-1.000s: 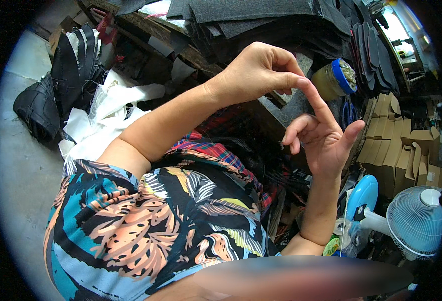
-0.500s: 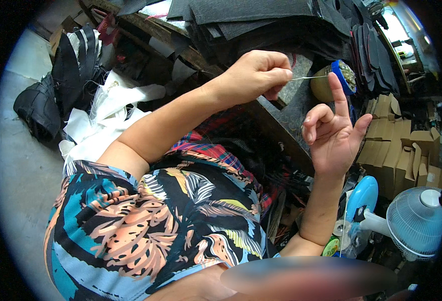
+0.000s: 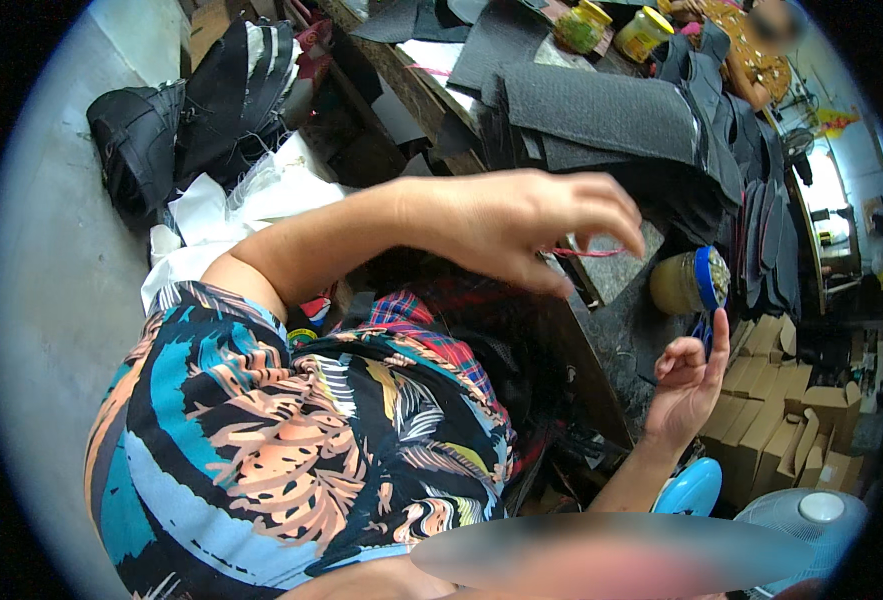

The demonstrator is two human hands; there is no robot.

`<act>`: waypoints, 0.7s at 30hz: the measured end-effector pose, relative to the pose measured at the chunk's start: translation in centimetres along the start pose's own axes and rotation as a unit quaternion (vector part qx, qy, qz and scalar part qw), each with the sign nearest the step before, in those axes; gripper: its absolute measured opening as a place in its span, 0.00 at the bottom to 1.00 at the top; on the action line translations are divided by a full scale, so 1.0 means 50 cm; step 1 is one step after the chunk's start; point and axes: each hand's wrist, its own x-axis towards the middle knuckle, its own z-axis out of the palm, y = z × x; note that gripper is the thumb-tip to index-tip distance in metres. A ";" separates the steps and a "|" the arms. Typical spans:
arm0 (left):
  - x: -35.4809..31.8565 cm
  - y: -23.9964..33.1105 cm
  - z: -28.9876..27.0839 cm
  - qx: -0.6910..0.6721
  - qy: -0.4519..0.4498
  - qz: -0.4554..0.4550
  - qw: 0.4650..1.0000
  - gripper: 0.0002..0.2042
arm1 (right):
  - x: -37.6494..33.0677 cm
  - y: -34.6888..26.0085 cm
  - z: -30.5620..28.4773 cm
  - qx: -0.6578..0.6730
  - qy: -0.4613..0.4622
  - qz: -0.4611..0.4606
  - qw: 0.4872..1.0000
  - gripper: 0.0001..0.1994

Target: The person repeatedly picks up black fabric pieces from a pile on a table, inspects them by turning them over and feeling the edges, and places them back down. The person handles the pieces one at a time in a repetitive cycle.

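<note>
My left hand (image 3: pixel 531 215) reaches across to the right, back upward, slightly blurred, with thumb and fingers apart. Behind its fingers lies a loop of pink cord (image 3: pixel 601 253) near the grey slab; whether the hand touches it I cannot tell. My right hand (image 3: pixel 686 395) is raised palm toward me, its index finger pointing up and the other fingers loosely curled. Just beyond that fingertip stands a jar (image 3: pixel 676 282) with a blue rim and brownish contents. The pale thread seen earlier does not show now.
A stack of dark grey cloth pieces (image 3: pixel 601 115) covers the bench behind the jar. White fabric (image 3: pixel 286 185) and black bundles (image 3: pixel 141 140) are at left. Cardboard boxes (image 3: pixel 751 410) and a fan (image 3: pixel 801 530) stand at right. Another person's arm (image 3: pixel 746 80) shows at far right.
My left hand has gone from a closed pinch on a thread to spread fingers. The thread stretched to my right index finger is no longer visible. The whole view has shifted, showing more of the bench.
</note>
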 end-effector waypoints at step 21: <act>0.044 -0.422 -0.315 0.249 0.286 -0.378 0.845 0.27 | -0.040 0.006 0.025 -0.097 -0.054 0.004 0.994 0.29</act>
